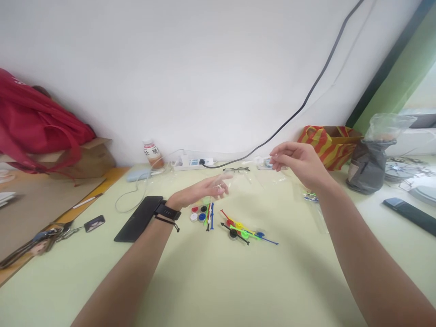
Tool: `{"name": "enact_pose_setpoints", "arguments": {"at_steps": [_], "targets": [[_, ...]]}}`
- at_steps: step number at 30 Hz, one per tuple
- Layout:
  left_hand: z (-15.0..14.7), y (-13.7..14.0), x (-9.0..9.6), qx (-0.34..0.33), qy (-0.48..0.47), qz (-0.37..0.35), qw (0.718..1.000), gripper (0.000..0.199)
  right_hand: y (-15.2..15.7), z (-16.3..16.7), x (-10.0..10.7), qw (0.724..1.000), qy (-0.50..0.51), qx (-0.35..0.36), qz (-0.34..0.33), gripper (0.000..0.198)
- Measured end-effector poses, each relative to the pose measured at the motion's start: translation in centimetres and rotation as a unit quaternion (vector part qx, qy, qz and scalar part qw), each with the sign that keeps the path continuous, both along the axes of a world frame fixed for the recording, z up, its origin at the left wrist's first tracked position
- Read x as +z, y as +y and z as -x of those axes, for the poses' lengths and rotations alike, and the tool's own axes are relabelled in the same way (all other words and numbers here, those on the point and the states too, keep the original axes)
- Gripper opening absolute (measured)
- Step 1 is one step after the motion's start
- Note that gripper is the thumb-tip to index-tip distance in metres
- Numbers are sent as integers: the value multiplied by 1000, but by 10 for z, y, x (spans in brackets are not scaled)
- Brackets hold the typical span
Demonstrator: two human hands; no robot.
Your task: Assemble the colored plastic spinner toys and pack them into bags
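My left hand point(206, 188), with a black watch point(167, 211) on the wrist, reaches over the table with its fingers closed on a clear plastic bag point(225, 180). My right hand point(296, 161) is raised to the right, fingers bent and thumb near them; what they hold, if anything, I cannot make out. Below the hands lies a group of assembled arrow spinners point(244, 232) in red, yellow, green, black and blue. Just under my left hand are loose round discs point(201, 217) beside several loose plastic arrows point(211, 217). More small coloured pieces point(310, 197) lie in clear plastic near my right forearm.
A black tablet point(138, 220) and keys point(51, 238) lie at left. Against the wall stand a drink bottle point(153, 154), a power strip point(194, 163) and glasses point(236, 169). A striped bag point(329, 147), a grey bag point(369, 165) and a dark phone point(410, 215) are at right.
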State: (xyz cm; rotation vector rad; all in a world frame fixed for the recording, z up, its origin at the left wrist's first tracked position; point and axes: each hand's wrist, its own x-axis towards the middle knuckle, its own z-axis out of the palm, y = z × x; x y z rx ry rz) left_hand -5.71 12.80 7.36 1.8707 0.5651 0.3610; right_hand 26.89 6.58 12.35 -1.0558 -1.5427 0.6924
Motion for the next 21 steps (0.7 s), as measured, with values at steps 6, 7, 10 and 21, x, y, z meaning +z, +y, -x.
{"name": "enact_pose_setpoints", "arguments": {"at_steps": [6, 7, 10, 21], "targets": [[-7, -5, 3, -14, -18, 5, 1000, 64, -5, 15, 1, 995, -76, 46, 38, 8], [-9, -6, 4, -20, -22, 6, 1000, 64, -5, 17, 0, 994, -86, 53, 46, 8], [-13, -11, 8, -36, -29, 13, 999, 65, -5, 25, -3, 989, -117, 70, 61, 10], [-4, -5, 6, -4, -12, 72, 997, 66, 24, 38, -50, 964, -223, 85, 114, 13]]}}
